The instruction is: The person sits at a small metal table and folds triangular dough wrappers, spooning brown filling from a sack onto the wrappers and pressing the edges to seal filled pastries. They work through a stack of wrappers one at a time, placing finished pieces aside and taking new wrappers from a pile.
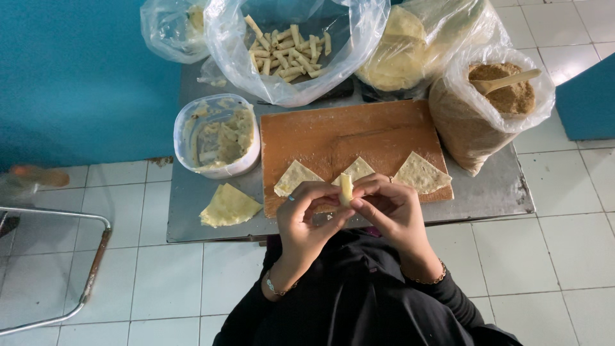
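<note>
A small rolled pastry (346,188) is pinched between left hand (309,214) and right hand (392,208); its lower end (probably sealed) is hidden by fingertips (356,204).

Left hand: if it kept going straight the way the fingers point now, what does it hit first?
Probably the right hand: the left hand points across at it, both pinching the rolled dough piece between them. Depth is unclear.

Bright, even daylight; soft shadows, sharp focus, slight edge distortion
</note>
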`<state>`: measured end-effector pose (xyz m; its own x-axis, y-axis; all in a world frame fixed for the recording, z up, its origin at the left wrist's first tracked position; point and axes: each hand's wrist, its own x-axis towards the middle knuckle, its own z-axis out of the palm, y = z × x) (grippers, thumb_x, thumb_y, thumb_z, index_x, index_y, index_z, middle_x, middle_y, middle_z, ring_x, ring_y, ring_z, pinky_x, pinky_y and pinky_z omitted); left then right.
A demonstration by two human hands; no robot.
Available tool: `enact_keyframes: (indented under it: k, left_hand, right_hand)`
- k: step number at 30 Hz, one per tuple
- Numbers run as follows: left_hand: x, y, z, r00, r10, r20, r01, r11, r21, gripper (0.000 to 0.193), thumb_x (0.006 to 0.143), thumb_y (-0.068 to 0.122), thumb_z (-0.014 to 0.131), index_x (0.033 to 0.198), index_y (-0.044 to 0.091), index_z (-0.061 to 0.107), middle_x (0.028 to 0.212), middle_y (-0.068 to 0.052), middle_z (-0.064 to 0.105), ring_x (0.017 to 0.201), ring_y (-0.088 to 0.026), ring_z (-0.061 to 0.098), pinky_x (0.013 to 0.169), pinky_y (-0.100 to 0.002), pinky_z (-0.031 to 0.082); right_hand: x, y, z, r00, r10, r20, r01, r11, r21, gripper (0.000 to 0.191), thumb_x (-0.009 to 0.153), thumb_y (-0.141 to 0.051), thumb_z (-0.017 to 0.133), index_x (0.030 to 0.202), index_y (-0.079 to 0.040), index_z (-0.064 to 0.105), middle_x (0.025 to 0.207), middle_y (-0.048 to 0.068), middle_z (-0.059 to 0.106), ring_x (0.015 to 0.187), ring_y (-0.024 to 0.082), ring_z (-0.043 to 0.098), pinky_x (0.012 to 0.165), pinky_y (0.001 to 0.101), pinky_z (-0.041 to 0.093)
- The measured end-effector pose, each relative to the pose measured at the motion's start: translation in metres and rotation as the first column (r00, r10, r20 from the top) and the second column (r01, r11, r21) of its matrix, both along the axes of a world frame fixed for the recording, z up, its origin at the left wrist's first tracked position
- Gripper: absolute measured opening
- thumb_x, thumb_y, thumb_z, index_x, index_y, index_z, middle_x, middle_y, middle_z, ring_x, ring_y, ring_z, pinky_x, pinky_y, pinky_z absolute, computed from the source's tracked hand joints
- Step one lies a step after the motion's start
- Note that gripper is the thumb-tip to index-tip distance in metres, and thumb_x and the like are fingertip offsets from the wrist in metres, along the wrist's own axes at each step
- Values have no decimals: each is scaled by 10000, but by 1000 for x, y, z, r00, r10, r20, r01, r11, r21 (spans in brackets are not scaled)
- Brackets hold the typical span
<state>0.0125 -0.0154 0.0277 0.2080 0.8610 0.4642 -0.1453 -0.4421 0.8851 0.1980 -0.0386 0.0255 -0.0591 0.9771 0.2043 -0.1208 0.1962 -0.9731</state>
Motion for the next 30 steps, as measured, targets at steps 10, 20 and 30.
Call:
enact_keyframes:
  k: [10,20,30]
  left_hand:
    - [-4,9,-32,902,-138,408,285,902,-325,165,953,-47,720,1110,-58,669,1126,-143,701,1033,-182,724,942,-343,620]
    - [4,12,-42,784,-188,592,407,875,-262,181,904,-77,716,1048,12,654,1222,-83,607,1157,-158,604,1000,-308,533]
    - [4,14,-52,724,-21,689,412,814,-408,81,985,-92,615,965,-16,631,1223,-83,578,1087,-144,623,926,-267,550]
  right_hand:
    - [-4,0,16,987,-44,156,32,996,78,144,949,2,698,1076,43,751,1121,113,740,1034,152,735,872,287,624]
    - [-15,-7,39,787,-347,510,120,897,425,266,764,-39,845,1022,-76,794,1139,29,746,1022,156,750,892,287,608]
    - [-16,-8,36,789,-325,522,71,892,447,340,724,-98,892,1047,-70,792,1230,61,707,1042,188,740,914,315,616]
